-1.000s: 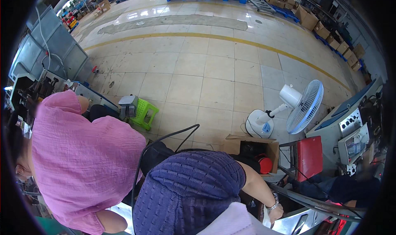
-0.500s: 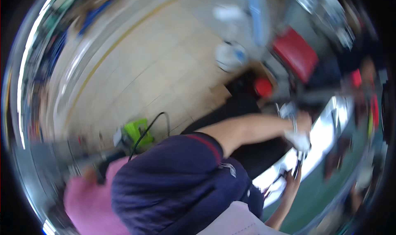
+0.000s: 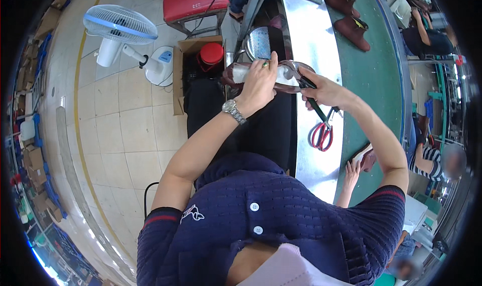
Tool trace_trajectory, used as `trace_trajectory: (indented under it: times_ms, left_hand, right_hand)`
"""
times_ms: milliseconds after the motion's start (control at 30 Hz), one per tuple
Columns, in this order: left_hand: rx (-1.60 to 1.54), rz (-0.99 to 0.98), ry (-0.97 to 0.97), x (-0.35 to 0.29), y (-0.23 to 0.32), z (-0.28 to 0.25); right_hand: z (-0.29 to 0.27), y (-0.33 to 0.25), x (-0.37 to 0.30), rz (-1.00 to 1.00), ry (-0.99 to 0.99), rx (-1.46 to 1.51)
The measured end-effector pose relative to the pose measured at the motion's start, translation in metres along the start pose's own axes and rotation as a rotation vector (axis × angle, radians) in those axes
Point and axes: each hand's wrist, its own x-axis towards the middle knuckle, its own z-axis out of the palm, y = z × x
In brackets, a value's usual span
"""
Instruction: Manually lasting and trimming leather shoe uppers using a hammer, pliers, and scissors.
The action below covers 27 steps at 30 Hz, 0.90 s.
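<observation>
My left hand (image 3: 258, 85) presses down on a brown shoe (image 3: 231, 74) held above my lap, its fingers wrapped over the pale inside or sole. A watch sits on that wrist. In my right hand (image 3: 326, 91) is a pair of pliers (image 3: 312, 104) with dark green handles, gripped in a closed fist. The jaws of the pliers lie at the end of the shoe nearest the bench; whether they bite on it is hard to tell. Red-handled scissors (image 3: 322, 136) lie on the shiny metal bench strip (image 3: 311, 158), just below my right hand.
Two brown boots (image 3: 351, 32) stand on the green conveyor belt (image 3: 374, 92). Farther down it, a co-worker's hand (image 3: 353, 173) touches another brown shoe (image 3: 368, 160). To the left are a carton (image 3: 178, 102) with a red-lidded container (image 3: 212, 53), a fan (image 3: 159, 67) and a red stool (image 3: 195, 2).
The view has swung round from a blurred, turned angle, so the bench now runs upright at the right. Both hands and the shoe now show clearly in the upper middle.
</observation>
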Motion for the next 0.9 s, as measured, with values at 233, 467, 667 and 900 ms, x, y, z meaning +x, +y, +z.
trace_trajectory:
  times_ms: [233, 467, 667, 900]
  left_hand:
    - [-0.048, 0.094, 0.059, -0.009, 0.001, -0.006]
    - [0.004, 0.146, 0.082, -0.013, -0.002, -0.003]
    - [0.308, 0.267, 0.103, -0.019, -0.014, 0.005]
    - [0.365, 0.250, 0.095, -0.012, -0.009, 0.014]
  right_hand:
    - [0.058, 0.038, 0.003, -0.287, 0.436, -0.162]
    - [0.052, 0.045, 0.002, -0.361, 0.489, -0.225]
    - [0.007, 0.006, -0.014, -0.346, 0.413, -0.714]
    - [0.037, 0.029, 0.031, -0.290, 0.652, -0.510]
